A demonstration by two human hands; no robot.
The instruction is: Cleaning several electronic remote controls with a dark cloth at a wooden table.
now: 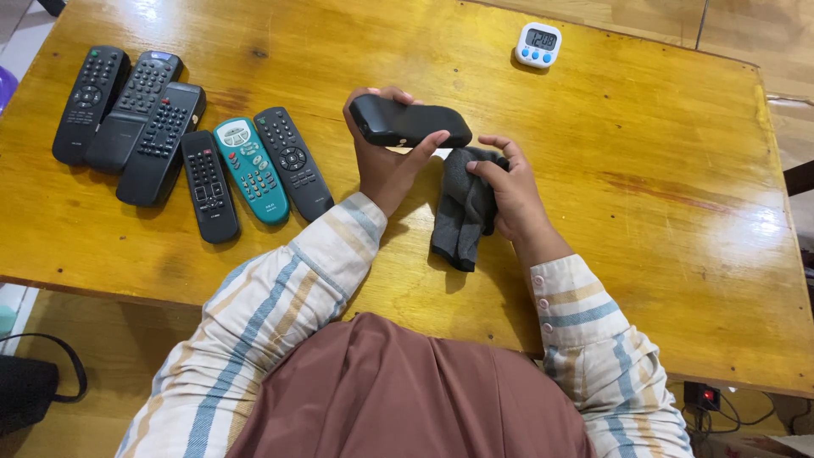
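The left hand holds a black remote above the tabletop, its grip closed around the remote's left end, long axis running left to right. Just right of and below the remote, the right hand pinches a grey cloth, nearer the remote's free end.

My left hand covers the black remote's underside, its buttons face away, and my right hand's palm hides behind the grey cloth.
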